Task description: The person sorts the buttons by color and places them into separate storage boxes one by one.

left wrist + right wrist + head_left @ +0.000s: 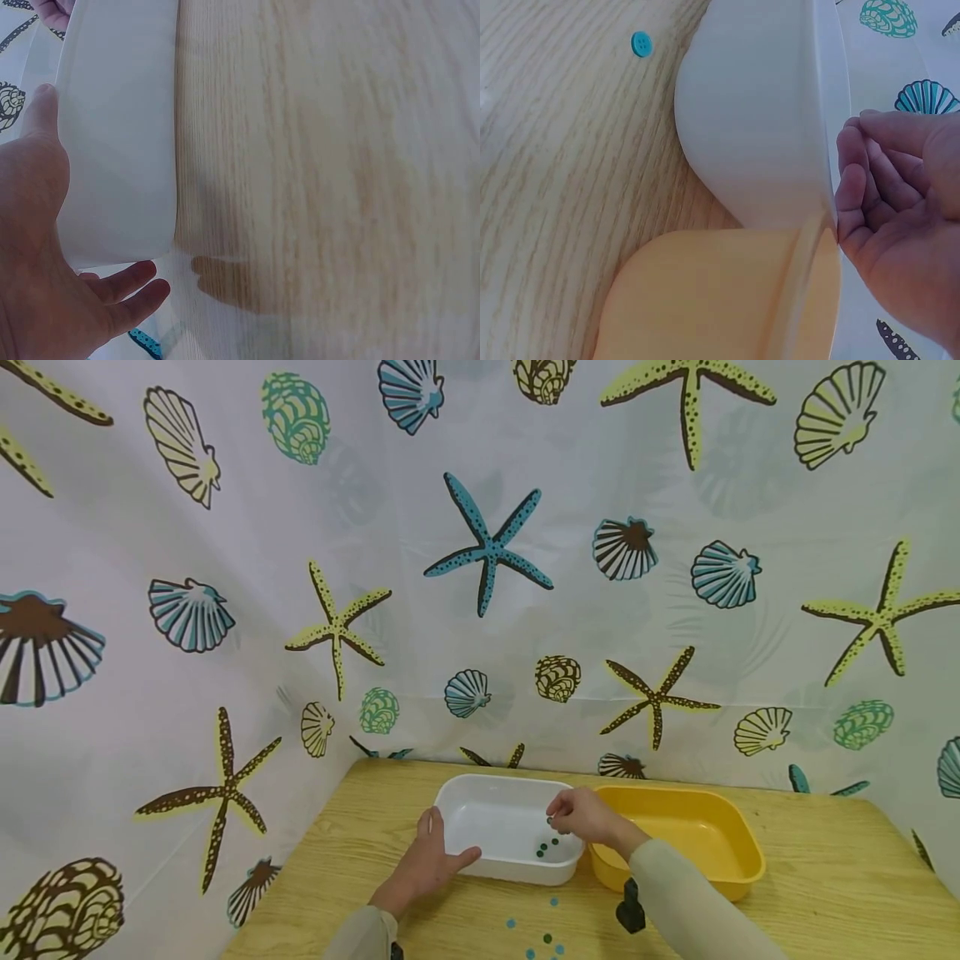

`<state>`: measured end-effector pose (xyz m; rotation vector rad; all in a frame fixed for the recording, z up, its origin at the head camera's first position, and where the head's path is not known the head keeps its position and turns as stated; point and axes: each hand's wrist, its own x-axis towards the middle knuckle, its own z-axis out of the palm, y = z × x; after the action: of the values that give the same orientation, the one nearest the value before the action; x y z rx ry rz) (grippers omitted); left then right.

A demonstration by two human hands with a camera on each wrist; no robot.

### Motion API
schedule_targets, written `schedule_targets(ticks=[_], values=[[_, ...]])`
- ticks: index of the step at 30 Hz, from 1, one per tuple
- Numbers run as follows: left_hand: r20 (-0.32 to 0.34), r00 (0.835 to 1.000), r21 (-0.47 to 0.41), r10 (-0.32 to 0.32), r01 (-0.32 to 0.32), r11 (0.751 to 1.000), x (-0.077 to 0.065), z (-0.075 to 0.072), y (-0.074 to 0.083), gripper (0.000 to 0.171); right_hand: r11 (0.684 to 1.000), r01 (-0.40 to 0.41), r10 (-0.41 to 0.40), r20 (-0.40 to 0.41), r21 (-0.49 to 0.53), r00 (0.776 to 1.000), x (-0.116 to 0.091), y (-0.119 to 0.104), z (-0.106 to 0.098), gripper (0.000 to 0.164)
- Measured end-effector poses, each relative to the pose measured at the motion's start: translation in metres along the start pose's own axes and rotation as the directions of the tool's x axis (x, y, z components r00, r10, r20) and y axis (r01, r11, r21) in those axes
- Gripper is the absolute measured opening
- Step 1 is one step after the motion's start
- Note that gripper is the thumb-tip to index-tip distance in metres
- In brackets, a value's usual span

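Note:
In the head view my left hand [429, 860] holds the near left corner of a white plastic basin [510, 870], thumb over the front rim and fingers round the end. The left wrist view shows those fingers [135, 283] bent at the basin's corner. My right hand [587, 814] is over the basin's right end, thumb and index fingertip together, with a small dark green button [550, 820] at the tips. In the right wrist view the fingers [853, 196] are curled above the rim and the button is hidden. Green buttons [555, 841] lie on the basin floor.
A yellow basin [738, 889] stands against the white one, under my right forearm. Several blue buttons [511, 923] and a green button [547, 938] lie on the wooden table [832, 877] in front. A shell-patterned curtain [525, 635] hangs behind the table and along both sides.

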<state>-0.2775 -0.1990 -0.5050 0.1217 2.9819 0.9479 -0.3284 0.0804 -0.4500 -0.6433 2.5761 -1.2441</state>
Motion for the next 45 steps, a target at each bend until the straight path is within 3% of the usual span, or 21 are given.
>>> schedule_targets(ticks=[13,31,45], values=[[0.005,1.0,-0.001,-0.005,0.005,1.0,-0.001,0.0,0.003,0.111,0.997,-0.075,0.074,-0.046,-0.005,0.996,0.011,0.002,-0.001,0.009],[-0.013,1.0,0.005,0.028,-0.028,1.0,-0.001,-0.001,0.001,0.113,0.997,-0.065,0.061,-0.085,-0.04,0.994,0.018,0.003,-0.001,0.01],[-0.014,1.0,0.02,0.017,-0.017,1.0,0.0,0.0,0.001,0.109,0.998,-0.058,0.056,-0.063,-0.027,0.996,0.009,0.002,-0.006,0.017]])
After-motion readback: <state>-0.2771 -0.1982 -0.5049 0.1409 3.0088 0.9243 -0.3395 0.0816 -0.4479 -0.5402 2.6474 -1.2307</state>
